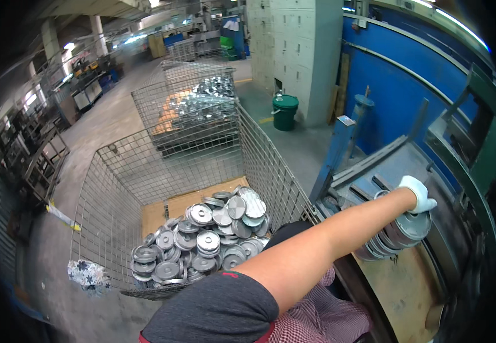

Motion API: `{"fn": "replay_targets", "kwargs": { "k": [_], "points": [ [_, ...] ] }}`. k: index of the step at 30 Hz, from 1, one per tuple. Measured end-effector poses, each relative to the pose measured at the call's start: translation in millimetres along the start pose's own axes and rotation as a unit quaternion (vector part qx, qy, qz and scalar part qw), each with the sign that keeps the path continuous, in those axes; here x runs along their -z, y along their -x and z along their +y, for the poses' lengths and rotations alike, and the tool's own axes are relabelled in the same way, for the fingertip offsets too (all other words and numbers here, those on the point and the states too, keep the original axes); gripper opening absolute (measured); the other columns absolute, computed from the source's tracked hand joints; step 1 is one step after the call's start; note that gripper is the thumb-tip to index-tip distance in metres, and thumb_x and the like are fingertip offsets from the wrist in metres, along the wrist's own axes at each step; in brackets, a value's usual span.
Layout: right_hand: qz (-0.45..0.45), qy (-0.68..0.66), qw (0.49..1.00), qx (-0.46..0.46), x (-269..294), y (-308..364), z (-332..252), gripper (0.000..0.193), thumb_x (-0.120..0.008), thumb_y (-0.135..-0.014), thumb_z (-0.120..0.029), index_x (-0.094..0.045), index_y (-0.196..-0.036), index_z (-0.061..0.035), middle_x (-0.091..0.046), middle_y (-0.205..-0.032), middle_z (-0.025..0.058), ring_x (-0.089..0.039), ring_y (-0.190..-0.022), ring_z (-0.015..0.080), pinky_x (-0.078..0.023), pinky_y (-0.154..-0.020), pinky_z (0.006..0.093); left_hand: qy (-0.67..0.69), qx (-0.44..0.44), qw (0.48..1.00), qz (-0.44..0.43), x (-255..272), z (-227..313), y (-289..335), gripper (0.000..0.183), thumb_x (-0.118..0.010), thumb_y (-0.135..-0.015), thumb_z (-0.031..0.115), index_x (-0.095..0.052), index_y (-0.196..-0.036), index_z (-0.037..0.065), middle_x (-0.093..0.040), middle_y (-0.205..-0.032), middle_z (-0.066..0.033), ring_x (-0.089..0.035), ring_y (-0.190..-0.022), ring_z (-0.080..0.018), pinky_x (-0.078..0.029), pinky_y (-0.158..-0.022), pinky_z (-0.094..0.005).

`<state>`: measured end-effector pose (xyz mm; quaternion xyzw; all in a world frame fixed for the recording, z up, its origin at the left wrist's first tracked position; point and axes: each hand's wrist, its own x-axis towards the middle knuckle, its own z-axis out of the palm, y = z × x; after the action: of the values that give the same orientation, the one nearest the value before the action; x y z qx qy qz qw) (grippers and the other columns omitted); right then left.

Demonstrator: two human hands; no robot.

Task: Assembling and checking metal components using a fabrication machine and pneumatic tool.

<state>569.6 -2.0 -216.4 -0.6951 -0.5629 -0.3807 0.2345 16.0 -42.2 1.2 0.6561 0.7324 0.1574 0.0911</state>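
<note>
The person's left hand is nowhere in view, and the lower body is mostly cut off by the picture's edge, with only a dark grey sleeve (213, 311) and a bit of red-checked cloth (322, 320) showing. The right hand (418, 193), in a white glove, reaches far out to the right and rests on top of a row of round grey metal discs (396, 231) that lean against one another on the sloped surface of a machine; its fingers curl down over the upper rim of the discs, but the glove and the angle hide whether they truly clamp a disc or only press on it. How many discs stand in that row is hard to make out, since they overlap and the lower ones sit in shadow. Left of the arm stands a wire mesh crate (116, 188) holding a loose heap of the same kind of grey discs (208, 237) piled toward its near right corner, with a brown board (165, 208) bare at the crate's far floor. Behind it a second mesh crate (185, 108) holds shiny metal parts, blurred by distance. A green bucket (285, 111) stands on the floor near a pale wall, and a blue machine housing (396, 86) rises at the right. A small flower-patterned cloth (88, 274) hangs at the near left corner of the first crate.
</note>
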Motion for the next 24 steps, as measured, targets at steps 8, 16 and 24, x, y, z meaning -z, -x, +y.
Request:
{"fn": "replay_targets", "kwargs": {
  "k": [8, 16, 24],
  "points": [
    [-0.215, -0.284, 0.906, -0.227, 3.2, -9.4, -17.1, 0.057, -0.044, -0.095, -0.054, -0.06, -0.125, -0.009, -0.062, -0.124, 0.0148, -0.058, -0.113, 0.0327, -0.043, -0.096, 0.0357, 0.01, 0.023, 1.0, -0.011, 0.8, -13.4, -7.3, 0.073, -0.031, -0.091, 0.066, -0.065, -0.121, 0.008, -0.062, -0.123, -0.0188, -0.058, -0.117, -0.0341, -0.041, -0.101, -0.0414],
    [-0.12, -0.226, 0.932, -0.255, 60.5, -10.5, -31.8, 0.033, -0.062, -0.087, -0.042, -0.074, -0.099, -0.0135, -0.071, -0.095, 0.0124, -0.069, -0.085, 0.0311, -0.053, -0.079, 0.0392, -0.002, 0.039, 0.999, -0.031, 13.4, 11.6, -2.3, 0.073, -0.031, -0.091, 0.067, -0.066, -0.116, 0.008, -0.068, -0.113, -0.0142, -0.062, -0.108, -0.0312, -0.044, -0.095, -0.0382],
    [-0.141, -0.237, 0.941, -0.196, 71.9, -15.7, -21.7, 0.035, -0.056, -0.089, -0.04, -0.073, -0.102, -0.0127, -0.07, -0.097, 0.0118, -0.067, -0.089, 0.0326, -0.051, -0.084, 0.0401, -0.027, 0.006, 1.0, 0.012, 7.9, 3.6, -15.7, 0.069, -0.029, -0.095, 0.064, -0.067, -0.085, 0.007, -0.069, -0.093, -0.0167, -0.063, -0.094, -0.0345, -0.044, -0.087, -0.0399]
  ]
}}
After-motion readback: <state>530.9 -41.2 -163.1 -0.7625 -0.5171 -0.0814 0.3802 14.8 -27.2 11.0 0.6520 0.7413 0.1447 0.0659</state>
